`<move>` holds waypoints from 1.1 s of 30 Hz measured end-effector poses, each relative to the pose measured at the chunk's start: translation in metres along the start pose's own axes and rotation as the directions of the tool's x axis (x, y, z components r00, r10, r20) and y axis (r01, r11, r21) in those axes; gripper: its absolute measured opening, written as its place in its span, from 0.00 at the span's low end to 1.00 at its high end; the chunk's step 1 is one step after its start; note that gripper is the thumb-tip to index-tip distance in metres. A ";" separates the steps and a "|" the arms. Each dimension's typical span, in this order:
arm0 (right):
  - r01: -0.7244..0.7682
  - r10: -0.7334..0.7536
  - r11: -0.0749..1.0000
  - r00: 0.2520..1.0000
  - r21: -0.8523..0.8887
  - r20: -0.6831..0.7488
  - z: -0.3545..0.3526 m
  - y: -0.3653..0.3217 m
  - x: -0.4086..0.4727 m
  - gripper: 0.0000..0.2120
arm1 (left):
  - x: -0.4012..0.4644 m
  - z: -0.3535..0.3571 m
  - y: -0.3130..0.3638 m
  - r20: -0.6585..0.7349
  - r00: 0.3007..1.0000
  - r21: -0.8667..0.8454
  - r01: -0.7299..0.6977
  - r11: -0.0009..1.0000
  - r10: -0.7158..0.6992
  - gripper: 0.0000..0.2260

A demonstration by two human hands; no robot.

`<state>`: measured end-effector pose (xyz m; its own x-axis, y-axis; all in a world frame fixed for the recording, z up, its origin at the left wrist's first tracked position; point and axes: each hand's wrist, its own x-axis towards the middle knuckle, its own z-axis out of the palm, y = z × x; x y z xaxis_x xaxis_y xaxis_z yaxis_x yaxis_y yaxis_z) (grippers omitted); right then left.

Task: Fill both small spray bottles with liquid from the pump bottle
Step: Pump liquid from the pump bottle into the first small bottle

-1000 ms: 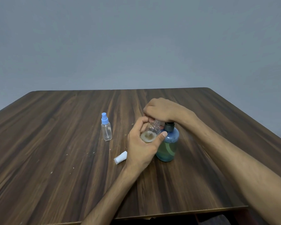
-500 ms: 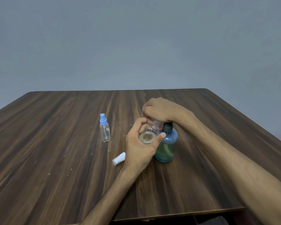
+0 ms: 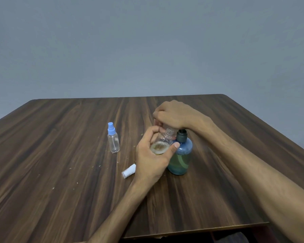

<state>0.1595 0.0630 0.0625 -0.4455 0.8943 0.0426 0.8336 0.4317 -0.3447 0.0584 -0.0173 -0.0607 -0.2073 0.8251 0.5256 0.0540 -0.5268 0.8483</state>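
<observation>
My left hand (image 3: 153, 162) grips a small clear spray bottle (image 3: 162, 142) without its cap, tilted with its threaded neck up under the pump spout; a little yellowish liquid lies in its bottom. My right hand (image 3: 172, 116) is curled over the head of the blue pump bottle (image 3: 181, 158), which stands just right of the small bottle and holds greenish liquid. The pump head itself is hidden under my fingers. A second small clear spray bottle (image 3: 113, 138) with a blue spray cap stands upright to the left, apart from both hands.
A white cap (image 3: 129, 171) lies on its side on the dark wooden table (image 3: 60, 172), just left of my left wrist. Small crumbs dot the tabletop. The table's near edge runs below my forearms; a grey wall is behind.
Both hands and the two bottles they hold stay in nearly the same pose; the view has shifted slightly. The capped bottle and the white cap have not moved.
</observation>
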 end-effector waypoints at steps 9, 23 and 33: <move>-0.004 0.004 1.000 0.997 0.000 0.075 0.002 -0.002 -0.001 0.20 | 0.000 0.000 -0.001 0.000 1.000 -0.001 -0.001 1.000 0.001 0.18; 0.022 -0.021 1.000 0.998 -0.015 0.065 -0.002 -0.004 -0.001 0.19 | 0.001 0.000 -0.003 -0.005 1.000 -0.012 -0.003 1.000 0.003 0.18; 0.013 -0.013 1.000 0.999 0.005 0.045 0.000 -0.004 -0.004 0.19 | 0.001 0.001 -0.003 -0.012 1.000 -0.010 0.000 1.000 0.000 0.19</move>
<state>0.1575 0.0572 0.0635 -0.4708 0.8822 0.0047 0.8260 0.4427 -0.3488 0.0590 -0.0150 -0.0629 -0.2189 0.8225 0.5250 0.0444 -0.5291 0.8474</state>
